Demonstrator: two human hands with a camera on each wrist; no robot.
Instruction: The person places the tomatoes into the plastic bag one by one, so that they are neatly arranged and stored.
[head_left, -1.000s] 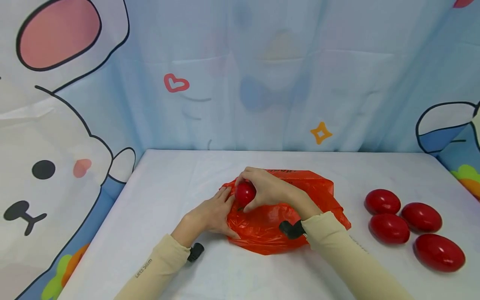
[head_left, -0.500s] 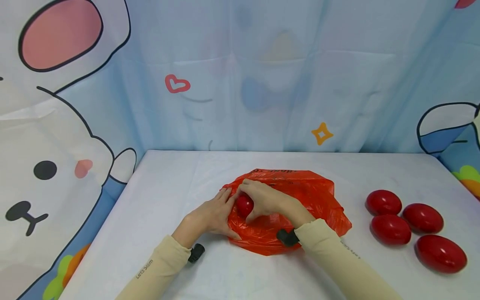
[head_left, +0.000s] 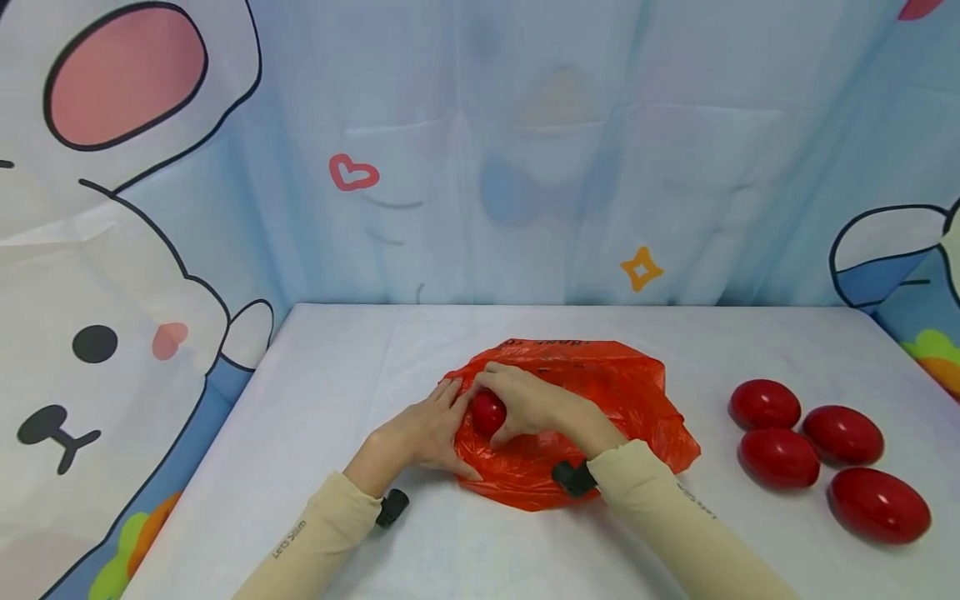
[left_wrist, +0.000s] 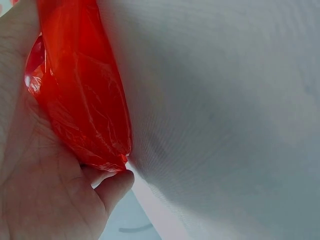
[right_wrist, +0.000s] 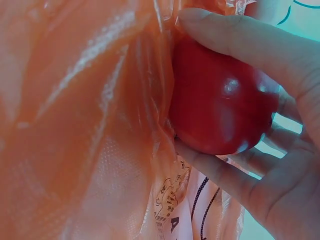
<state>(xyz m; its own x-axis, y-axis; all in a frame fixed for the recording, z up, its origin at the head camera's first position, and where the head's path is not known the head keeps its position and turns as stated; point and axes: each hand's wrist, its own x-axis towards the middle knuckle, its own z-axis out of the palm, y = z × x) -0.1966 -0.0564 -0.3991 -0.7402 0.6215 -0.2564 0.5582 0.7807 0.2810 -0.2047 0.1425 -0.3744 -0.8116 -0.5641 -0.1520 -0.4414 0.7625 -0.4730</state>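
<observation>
An orange-red plastic bag lies in the middle of the white table, its side crumpled. My left hand grips the left side of the bag, its thumb towards me and its fingers reaching to the far side. In the left wrist view, the bag lies along the palm and a bent fingertip meets its corner. My right hand holds a glossy red egg-shaped object against the bag beside the left fingers. In the right wrist view, thumb and fingers surround the red egg-shaped object, whose far end is against the film.
Several more glossy red egg-shaped objects lie grouped on the right of the table. A small black camera sits at each wrist. Behind the table's far edge hangs a light blue cartoon curtain.
My right hand has moved slightly down with the red egg-shaped object, bringing it closer into the bag beside the left hand. The left hand and the other red objects stay put.
</observation>
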